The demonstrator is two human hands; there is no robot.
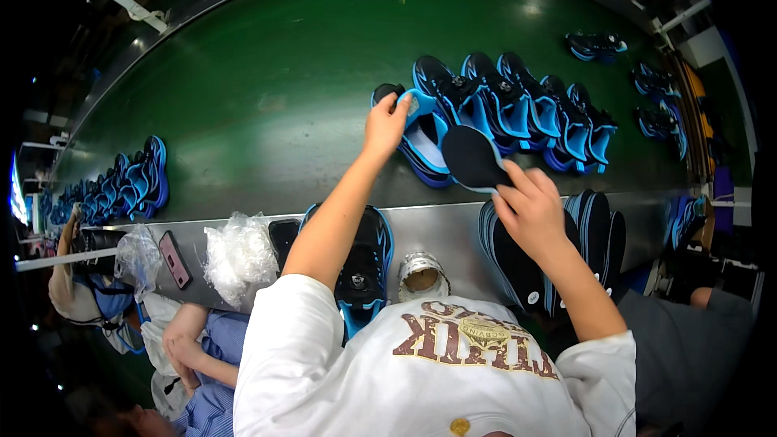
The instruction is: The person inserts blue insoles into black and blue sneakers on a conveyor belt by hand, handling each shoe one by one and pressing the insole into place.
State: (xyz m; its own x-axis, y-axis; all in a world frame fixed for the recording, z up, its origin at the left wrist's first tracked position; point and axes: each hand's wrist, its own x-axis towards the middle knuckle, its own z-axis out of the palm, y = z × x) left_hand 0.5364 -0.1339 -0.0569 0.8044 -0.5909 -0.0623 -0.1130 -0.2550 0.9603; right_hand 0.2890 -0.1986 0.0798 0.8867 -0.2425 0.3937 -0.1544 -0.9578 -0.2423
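Observation:
My left hand (386,124) pinches the blue-lined tongue of a black and blue sneaker (427,173), pulling it up so the pale inside of the shoe shows. In my right hand (530,210) is a black insole (472,155) with a light blue edge, gripped at its narrower end. The insole's wide end is beside the sneaker's opening, partly overlapping it in this view. Just right of that shoe, several matching sneakers (503,97) stand side by side on the green conveyor belt (283,81).
Several black insoles (596,231) lie on the metal ledge (453,231) at right. Nearer me are a black sneaker (361,263), a tape roll (423,275), crumpled clear plastic (239,255) and a phone (175,260). More sneakers (144,182) line the belt at left. Other people (202,352) sit alongside.

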